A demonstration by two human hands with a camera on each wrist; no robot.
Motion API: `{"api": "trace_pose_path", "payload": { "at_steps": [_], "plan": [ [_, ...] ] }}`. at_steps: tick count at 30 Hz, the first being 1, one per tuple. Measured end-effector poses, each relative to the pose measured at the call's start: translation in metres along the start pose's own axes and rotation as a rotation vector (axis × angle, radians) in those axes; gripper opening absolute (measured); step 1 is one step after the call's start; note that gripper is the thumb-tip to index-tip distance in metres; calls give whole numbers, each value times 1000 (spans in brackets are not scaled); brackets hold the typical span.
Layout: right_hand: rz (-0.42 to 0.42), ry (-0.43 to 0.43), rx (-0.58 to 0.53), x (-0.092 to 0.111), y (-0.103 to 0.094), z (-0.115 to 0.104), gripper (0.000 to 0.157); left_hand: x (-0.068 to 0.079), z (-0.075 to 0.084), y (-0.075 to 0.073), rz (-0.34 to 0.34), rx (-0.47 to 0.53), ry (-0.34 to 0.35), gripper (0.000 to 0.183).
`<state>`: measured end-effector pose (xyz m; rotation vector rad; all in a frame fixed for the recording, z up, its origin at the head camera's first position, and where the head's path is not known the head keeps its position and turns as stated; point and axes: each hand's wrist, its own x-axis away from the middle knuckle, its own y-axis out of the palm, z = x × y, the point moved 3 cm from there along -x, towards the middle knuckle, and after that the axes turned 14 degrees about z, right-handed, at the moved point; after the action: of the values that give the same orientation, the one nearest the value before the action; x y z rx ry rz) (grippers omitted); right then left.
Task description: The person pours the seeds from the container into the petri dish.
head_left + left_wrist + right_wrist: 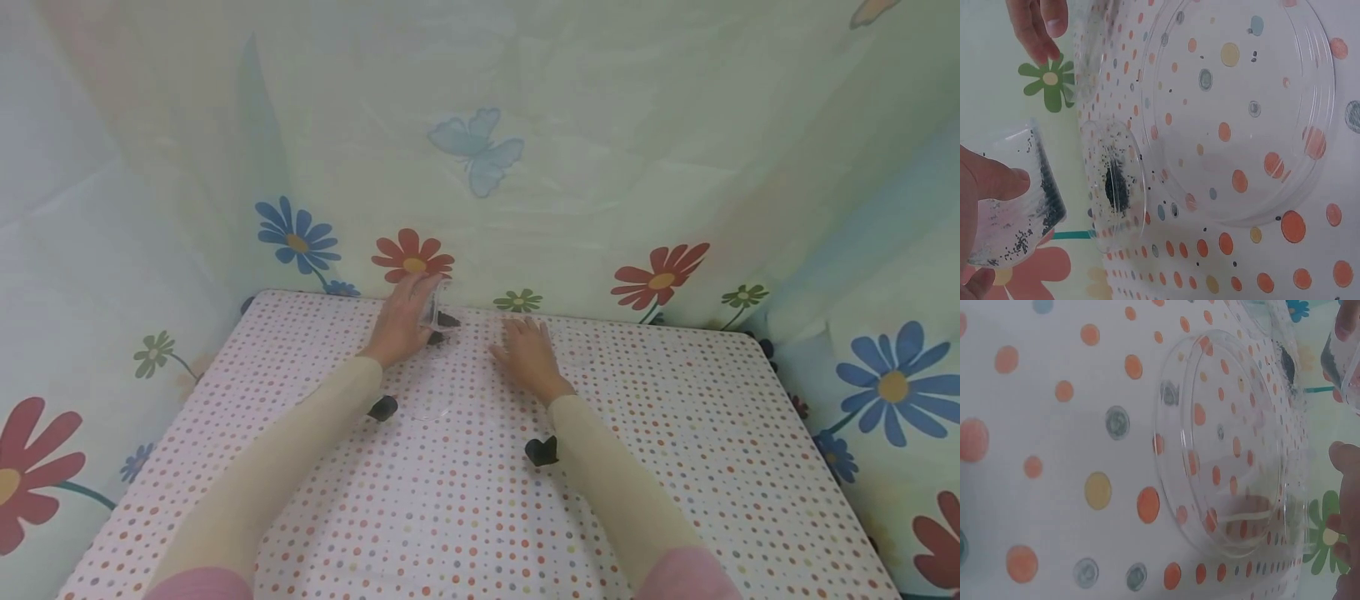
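My left hand (405,325) grips a tilted clear plastic cup (1016,200) near the table's far edge; black grains cling to its inside. Just below the cup sits a small clear dish (1116,187) with a little pile of black grains (1116,186) in its middle. A larger clear plate (1241,106) lies empty closer to me, between my arms. My right hand (527,350) rests with relaxed fingers on the tablecloth, its fingertips (1038,28) beside another clear container (1091,50). I cannot tell whether they touch it.
The table (675,467) wears a white cloth with coloured dots. Flowered sheets (600,167) hang close behind and on both sides. Small black objects (542,450) sit by each forearm.
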<state>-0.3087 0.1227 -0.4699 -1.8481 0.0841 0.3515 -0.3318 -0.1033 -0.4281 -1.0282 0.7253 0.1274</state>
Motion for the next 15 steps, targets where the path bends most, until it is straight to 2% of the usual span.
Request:
{"api": "trace_pose_path", "payload": {
  "at_steps": [8, 15],
  "plan": [
    [27, -16, 12, 2, -3, 8, 62, -2, 2, 4, 10, 18, 23, 91],
    [6, 19, 17, 6, -6, 13, 62, -4, 5, 6, 26, 36, 65, 89]
  ]
}}
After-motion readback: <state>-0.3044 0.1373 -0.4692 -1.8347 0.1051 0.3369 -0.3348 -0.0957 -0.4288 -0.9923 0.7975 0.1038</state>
